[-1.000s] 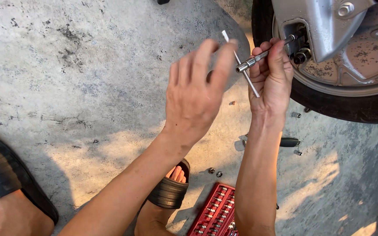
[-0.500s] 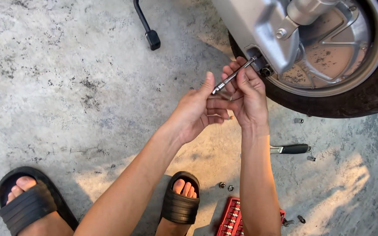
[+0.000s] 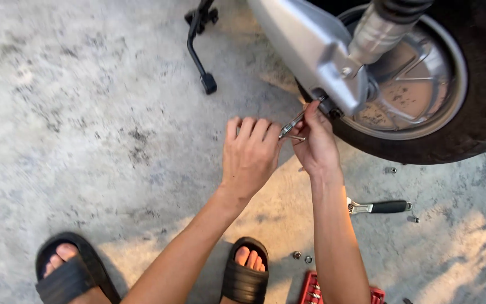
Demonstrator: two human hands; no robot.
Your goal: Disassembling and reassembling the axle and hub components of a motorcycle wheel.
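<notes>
Wheel: scooter wheel (image 3: 423, 95) stood on concrete floor (image 3: 85, 141), upper right.
Left hand (image 3: 250, 155): fingers curled around the T-handle wrench (image 3: 292, 125) at its crossbar end.
Right hand (image 3: 316, 143): pinched the wrench shaft near the wheel hub.
Adjustable wrench (image 3: 378, 207): lay near the tyre.

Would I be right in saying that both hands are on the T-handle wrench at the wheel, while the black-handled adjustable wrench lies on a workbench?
Not quite: the head view shows the black-handled adjustable wrench lying on the concrete floor, not a workbench. Both the left hand and right hand are on the T-handle wrench at the wheel.
</notes>
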